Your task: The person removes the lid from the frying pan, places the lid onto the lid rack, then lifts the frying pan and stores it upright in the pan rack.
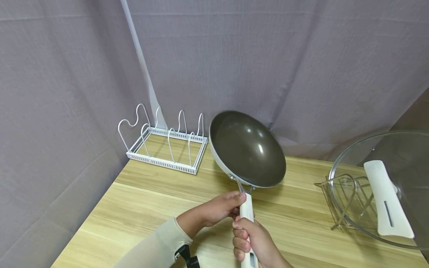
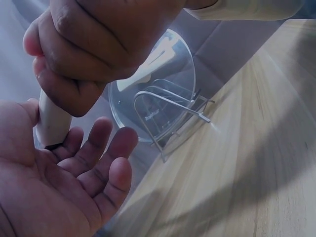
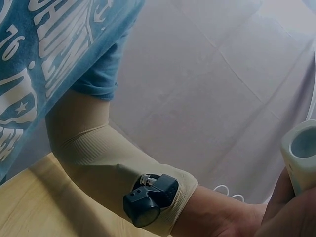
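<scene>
White smooth handle (image 1: 247, 207), glossy round pan (image 1: 248, 149).

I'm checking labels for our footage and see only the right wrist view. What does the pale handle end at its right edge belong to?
Observer: That handle belongs to a frying pan, its dark inside showing in the head view.
Operator: And the small white loops near the bottom?
Observer: Probably part of the white rack; the head view shows it on the table, left of the pan.
Operator: Anything on the pan's other side?
Observer: Yes, a glass lid standing on edge in a wire stand.
</scene>
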### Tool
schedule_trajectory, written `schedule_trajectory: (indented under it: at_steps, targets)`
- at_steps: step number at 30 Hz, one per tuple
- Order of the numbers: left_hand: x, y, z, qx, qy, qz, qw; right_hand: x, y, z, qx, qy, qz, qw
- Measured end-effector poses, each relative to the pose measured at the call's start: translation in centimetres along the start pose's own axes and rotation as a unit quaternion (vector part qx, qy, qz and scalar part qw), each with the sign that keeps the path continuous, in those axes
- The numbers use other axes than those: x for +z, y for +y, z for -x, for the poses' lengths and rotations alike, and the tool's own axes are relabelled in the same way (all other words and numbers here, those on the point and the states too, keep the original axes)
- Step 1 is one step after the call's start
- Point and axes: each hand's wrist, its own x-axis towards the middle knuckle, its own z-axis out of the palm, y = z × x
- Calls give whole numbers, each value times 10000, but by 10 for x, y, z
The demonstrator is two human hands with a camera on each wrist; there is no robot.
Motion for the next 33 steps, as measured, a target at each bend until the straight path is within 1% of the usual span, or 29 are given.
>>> schedule_trajectory:
  at_steps: [8, 16, 24, 33]
  targets:
    - [0, 2, 1, 68, 18, 1, 10000, 1, -1, 1, -40, -224, -132, 9997]
    - [0, 1, 1, 124, -94, -119, 9998, -1, -1, 0, -71, -495, -289, 9983]
    - [0, 3, 2, 134, -146, -103, 9998, -3, -2, 1, -74, -828, -525, 9952]
    - [-2, 5, 2, 247, -271, -160, 9992, -5, -1, 1, -84, -1184, -799, 9897]
